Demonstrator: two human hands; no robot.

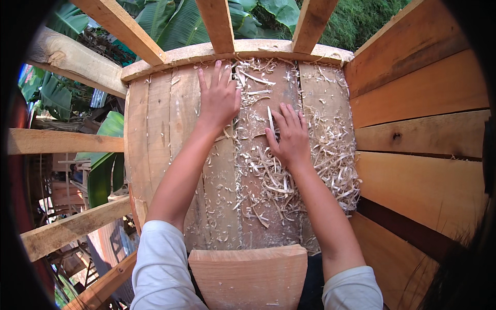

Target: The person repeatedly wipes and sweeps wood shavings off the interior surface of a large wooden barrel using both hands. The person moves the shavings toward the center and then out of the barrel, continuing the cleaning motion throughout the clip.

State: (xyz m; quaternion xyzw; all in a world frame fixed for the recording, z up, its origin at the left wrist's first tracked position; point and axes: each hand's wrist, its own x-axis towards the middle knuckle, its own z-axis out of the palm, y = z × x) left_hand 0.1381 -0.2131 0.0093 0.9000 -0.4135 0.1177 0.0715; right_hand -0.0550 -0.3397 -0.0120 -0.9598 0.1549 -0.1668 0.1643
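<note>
My left hand (219, 98) lies on the wooden plank floor (160, 108) near its far edge, palm down, fingers stretched out and slightly apart. Pale wood shavings (330, 165) lie beside it. Farther right and nearer to me, my right hand (292, 139) rests among the shavings, thumb apart from its extended fingers. A thin, pale, pointed strip (270, 119) sits between that thumb and forefinger; whether it touches the hand I cannot tell. The shavings lie thickest to the right of and below my right hand. No object shows in my left hand.
A smooth wooden board (248, 279) with a curved top edge stands close to me between my forearms. Upright slats (214, 23) rise behind the far wooden rail (258, 49). A plank wall (423, 134) closes the right side. Open bars (67, 142) and green leaves are at left.
</note>
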